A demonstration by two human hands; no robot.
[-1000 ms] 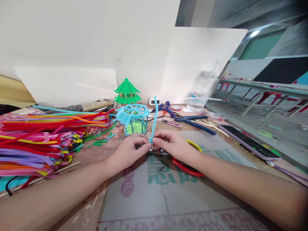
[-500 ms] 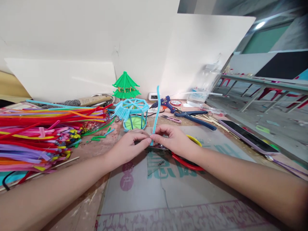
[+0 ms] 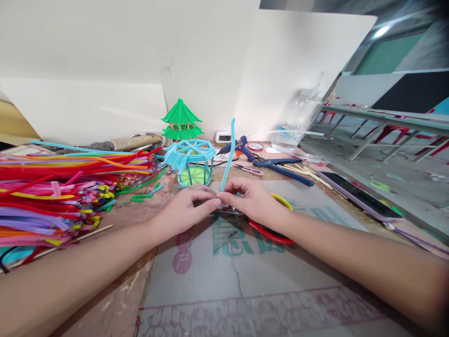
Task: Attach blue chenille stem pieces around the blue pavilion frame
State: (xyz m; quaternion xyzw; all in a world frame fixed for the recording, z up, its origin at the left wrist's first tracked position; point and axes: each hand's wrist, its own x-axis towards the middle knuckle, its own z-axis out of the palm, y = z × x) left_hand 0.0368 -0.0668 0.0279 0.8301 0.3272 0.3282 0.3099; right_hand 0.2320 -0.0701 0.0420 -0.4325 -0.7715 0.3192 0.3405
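A light blue pipe cleaner (image 3: 228,157) stands nearly upright between my hands, its top curving slightly. My right hand (image 3: 254,201) pinches it low down between thumb and fingers. My left hand (image 3: 192,206) is closed at its lower end, thumb tip against the right fingertips. Partly hidden beneath my right hand are scissors with a red and yellow handle (image 3: 271,234). Just beyond my left hand is a light blue octagonal pipe-cleaner frame (image 3: 196,152) on dark posts over a green base. Behind it rises a green tiered pagoda roof (image 3: 180,119).
Bundles of colourful pipe cleaners (image 3: 45,196) cover the left side. A hot glue gun (image 3: 243,149), thread snips (image 3: 249,171), blue-handled pliers (image 3: 284,169) and a phone (image 3: 359,194) lie at the back and right. A clear plastic bottle (image 3: 298,119) stands by the white board.
The view has shifted slightly, so the objects sit a little higher and further left. Both hands keep their grip on the pipe cleaner, which leans slightly more to the right.
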